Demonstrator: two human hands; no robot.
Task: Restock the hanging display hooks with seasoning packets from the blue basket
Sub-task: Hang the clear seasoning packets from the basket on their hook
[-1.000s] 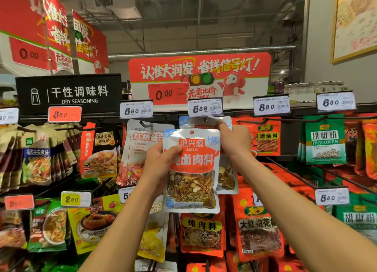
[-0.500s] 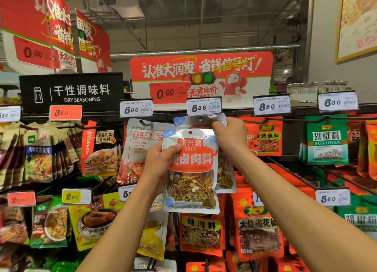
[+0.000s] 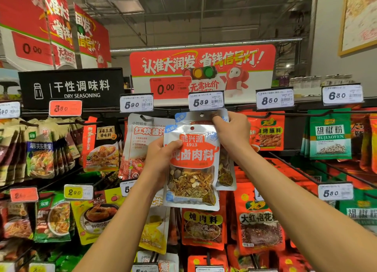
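Observation:
My left hand (image 3: 161,159) grips the left edge of a clear seasoning packet (image 3: 192,167) with an orange label and dried spices inside. Behind it a second matching packet (image 3: 201,115) is lifted higher, and my right hand (image 3: 232,132) pinches its top edge beside the hang hole. That top edge sits right under the 5.39 price tag (image 3: 206,101) at the hook's front end. The hook itself is hidden behind the tag and packets. The blue basket is out of view.
Neighbouring hooks carry a white-and-red packet (image 3: 140,141) to the left and orange packets (image 3: 269,135) to the right. Green pepper packets (image 3: 330,137) hang further right. More rows of packets hang below. A black "DRY SEASONING" sign (image 3: 71,87) stands upper left.
My right hand has lifted the rear packet's top up to just under the 5.39 tag. My left hand stays holding the front packet in about the same place.

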